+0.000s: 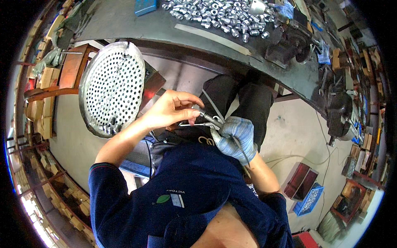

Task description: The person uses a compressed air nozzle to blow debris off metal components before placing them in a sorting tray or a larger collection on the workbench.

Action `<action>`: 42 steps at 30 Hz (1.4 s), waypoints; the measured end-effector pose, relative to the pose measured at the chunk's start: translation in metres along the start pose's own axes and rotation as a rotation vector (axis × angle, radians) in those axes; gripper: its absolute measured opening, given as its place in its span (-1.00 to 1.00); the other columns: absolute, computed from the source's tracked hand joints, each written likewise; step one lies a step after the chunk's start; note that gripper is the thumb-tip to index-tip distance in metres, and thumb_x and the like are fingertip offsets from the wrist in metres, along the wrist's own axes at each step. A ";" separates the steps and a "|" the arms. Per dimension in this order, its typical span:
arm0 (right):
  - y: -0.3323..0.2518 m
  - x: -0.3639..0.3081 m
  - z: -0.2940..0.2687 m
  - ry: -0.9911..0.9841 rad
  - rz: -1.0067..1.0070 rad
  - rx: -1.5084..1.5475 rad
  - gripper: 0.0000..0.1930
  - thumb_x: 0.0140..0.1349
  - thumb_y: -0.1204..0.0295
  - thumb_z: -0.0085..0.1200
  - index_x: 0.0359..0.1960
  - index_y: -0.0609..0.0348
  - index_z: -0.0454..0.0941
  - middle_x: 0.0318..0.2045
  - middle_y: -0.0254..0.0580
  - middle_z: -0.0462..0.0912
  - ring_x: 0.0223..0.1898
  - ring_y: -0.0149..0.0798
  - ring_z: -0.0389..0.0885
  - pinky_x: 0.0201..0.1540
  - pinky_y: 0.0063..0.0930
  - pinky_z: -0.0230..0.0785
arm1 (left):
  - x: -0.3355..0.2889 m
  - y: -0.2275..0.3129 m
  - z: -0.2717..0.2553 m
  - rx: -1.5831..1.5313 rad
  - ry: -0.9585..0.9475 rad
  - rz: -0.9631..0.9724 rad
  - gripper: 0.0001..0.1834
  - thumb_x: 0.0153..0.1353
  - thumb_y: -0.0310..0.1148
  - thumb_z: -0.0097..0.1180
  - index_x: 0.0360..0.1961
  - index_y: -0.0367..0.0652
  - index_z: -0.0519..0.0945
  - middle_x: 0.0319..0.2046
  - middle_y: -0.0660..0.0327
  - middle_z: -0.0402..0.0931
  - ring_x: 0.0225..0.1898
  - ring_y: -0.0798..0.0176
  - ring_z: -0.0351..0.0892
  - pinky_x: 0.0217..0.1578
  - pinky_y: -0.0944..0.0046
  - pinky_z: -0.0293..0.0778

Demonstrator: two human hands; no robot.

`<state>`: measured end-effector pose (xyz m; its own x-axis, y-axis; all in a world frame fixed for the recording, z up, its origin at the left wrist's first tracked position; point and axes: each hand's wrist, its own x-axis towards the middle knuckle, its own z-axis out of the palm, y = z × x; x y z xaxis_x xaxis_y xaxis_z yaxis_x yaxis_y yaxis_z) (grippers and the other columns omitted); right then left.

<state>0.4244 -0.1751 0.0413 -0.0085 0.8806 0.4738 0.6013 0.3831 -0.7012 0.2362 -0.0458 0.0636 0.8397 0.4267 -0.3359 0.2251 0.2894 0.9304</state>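
Observation:
My bare left hand (175, 109) pinches a small grey metal cylinder (197, 108) between thumb and fingertips, above my lap. Close on its right, my right hand (237, 134) wears a blue-grey knit glove and is closed round a long, narrow metal bar (213, 104), whose two ends stick out of the fist. A dark round rod (211, 118) runs from the fist to the cylinder and seems to meet it. Beside it, a thinner bright rod (194, 124) points left below my left fingers. The gloved fingers hide how these rods are gripped.
A round perforated metal tray (113, 82) with several small dark parts stands at my left. Across the workbench (157, 27) lie many shiny metal fittings (219, 14) and a flat steel strip (211, 39). A vise (341, 111) is at right; a blue bin (310, 200) sits on the floor.

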 end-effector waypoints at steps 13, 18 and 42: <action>-0.027 0.004 -0.020 0.005 -0.080 0.287 -0.73 -0.23 0.41 0.31 -0.73 -0.06 0.36 -0.83 -0.33 0.26 -0.79 -0.20 0.32 -0.70 -0.41 0.19 | 0.014 -0.014 -0.017 0.899 0.466 0.396 -0.72 -0.25 -0.58 0.22 -0.38 -0.24 0.57 -0.63 0.22 0.34 -0.64 0.36 0.34 -0.60 0.38 0.29; -0.032 0.007 -0.013 -0.010 0.034 0.269 -0.66 -0.18 0.42 0.28 -0.85 -0.03 0.30 -0.83 -0.28 0.30 -0.77 -0.16 0.35 -0.64 -0.40 0.24 | 0.014 -0.015 -0.012 0.919 0.446 0.479 -0.71 -0.29 -0.57 0.20 -0.40 -0.23 0.56 -0.64 0.21 0.33 -0.67 0.31 0.34 -0.63 0.36 0.28; 0.004 -0.031 -0.016 0.116 0.268 0.110 -0.77 0.10 0.51 0.06 -0.71 0.23 0.53 -0.75 -0.15 0.47 -0.71 -0.29 0.43 -0.61 -0.50 0.25 | 0.207 0.121 -0.078 -0.046 0.370 0.664 -0.47 0.12 -0.48 0.08 0.14 -0.32 0.27 -0.07 -0.05 0.48 -0.23 0.19 0.59 -0.18 0.29 0.51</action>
<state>0.4398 -0.2057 0.0321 0.2334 0.9191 0.3174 0.4796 0.1751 -0.8599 0.3988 0.1441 0.0948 0.5691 0.7810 0.2570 -0.2969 -0.0963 0.9500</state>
